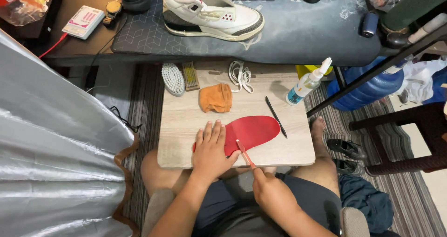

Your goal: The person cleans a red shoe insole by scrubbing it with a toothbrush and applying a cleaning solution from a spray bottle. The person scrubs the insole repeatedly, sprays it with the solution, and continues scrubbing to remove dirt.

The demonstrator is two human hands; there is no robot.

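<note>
Insole (251,131): red, flat on our lap board (186,120), toe end toward the right, heel end under our left palm.
Left hand (212,151): fingers spread and pressed flat on the insole's heel; nothing grasped.
Right hand (270,192): clenched around the handle of a small red brush (244,152), its head touching the insole's near edge.
Step in hand: we judge this to be scrubbing the insole surface, early on, with most of the red face not yet covered.
Next move: we need firm hold-down pressure and short strokes toward the toe.
Nearby: orange cloth (215,98), spray bottle (307,83), white sneaker (212,12) on the desk beyond.
</note>
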